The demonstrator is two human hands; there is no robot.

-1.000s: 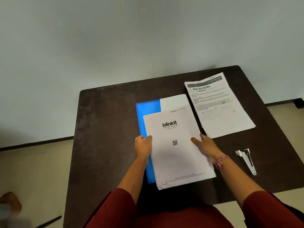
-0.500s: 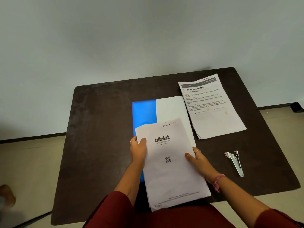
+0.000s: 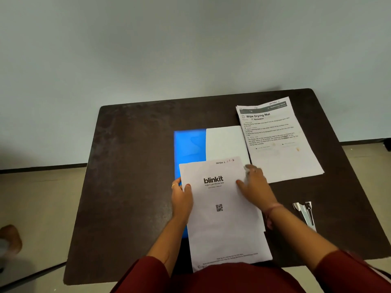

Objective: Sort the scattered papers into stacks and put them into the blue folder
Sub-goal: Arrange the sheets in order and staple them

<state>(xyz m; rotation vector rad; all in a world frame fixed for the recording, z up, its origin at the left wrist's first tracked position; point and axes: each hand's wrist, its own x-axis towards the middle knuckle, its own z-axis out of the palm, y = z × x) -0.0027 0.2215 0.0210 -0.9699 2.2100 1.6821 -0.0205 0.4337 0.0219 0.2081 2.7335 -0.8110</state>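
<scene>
Where the dark matte table (image 3: 131,187) carries everything, the blue folder (image 3: 189,146) lies flat at centre, glossy plastic, long axis running near to far, a plain white sheet (image 3: 225,142) covering its right half. Left hand (image 3: 181,197) pinches the left edge of the blinkit stack (image 3: 224,220), thumb on top, fingers (image 3: 175,185) curled under the paper. That stack is smooth white paper, rectangular, printed logo and QR code facing up, long axis near to far with a slight tilt, top edge pointing far; it overlaps the folder's near part and hangs past the near table edge. Right hand (image 3: 254,185) rests on the stack's right edge, fingers loosely spread and blurred, thumb flat on the sheet. Further right, far side, a second stack (image 3: 281,144) headed "Wipe Drying Mat" lies flat, edges slightly fanned, tilted. Near right, a metal stapler (image 3: 305,212), shiny, apart from both stacks.
</scene>
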